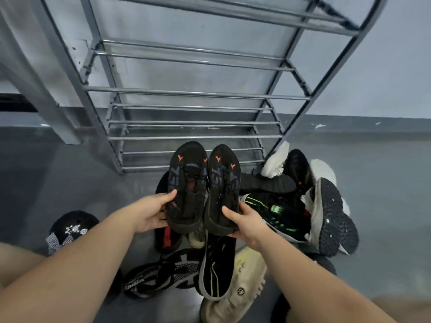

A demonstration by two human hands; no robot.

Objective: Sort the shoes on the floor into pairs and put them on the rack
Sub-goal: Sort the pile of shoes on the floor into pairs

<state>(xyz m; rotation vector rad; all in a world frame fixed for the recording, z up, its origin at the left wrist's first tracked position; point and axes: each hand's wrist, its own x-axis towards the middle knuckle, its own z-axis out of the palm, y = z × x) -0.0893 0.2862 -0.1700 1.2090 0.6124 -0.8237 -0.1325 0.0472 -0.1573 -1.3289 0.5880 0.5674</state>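
Before the rack (186, 96), head view, contents as follows.

Item one: matched pair of black shoes with orange marks, held up side by side, toes pointing at the lower rails. Left shoe (186, 185) is in the left hand (149, 213), thumb laid across the upper and fingers curled under the heel end. Right shoe (222, 190) is in the right hand (245, 220), thumb on the upper near the collar and fingers wrapped under the sole at the heel. The inner sides of the two shoes are touching or very nearly so.

Item two: rack, grey metal tube, several tiers of paired rails, all bare in this view. It stands against the wall, just beyond the pile.

Item three: pile (268, 206) of unsorted shoes on the floor (58, 171), below and to the right of the held pair. It includes a white shoe (275, 162), a black shoe with green trim (275, 213), a sole-up shoe (335, 217), a beige shoe (235, 292) and a black-and-white knit shoe (158, 276). A dark patterned shoe (70, 229) lies apart at the left.

Handling, by judgement: knit uppers look soft and the shoes light, with the soles giving what stiffness there is. The heel is the sound place to hold. Soles will need to bridge two rails, or a toe may drop through the gap.
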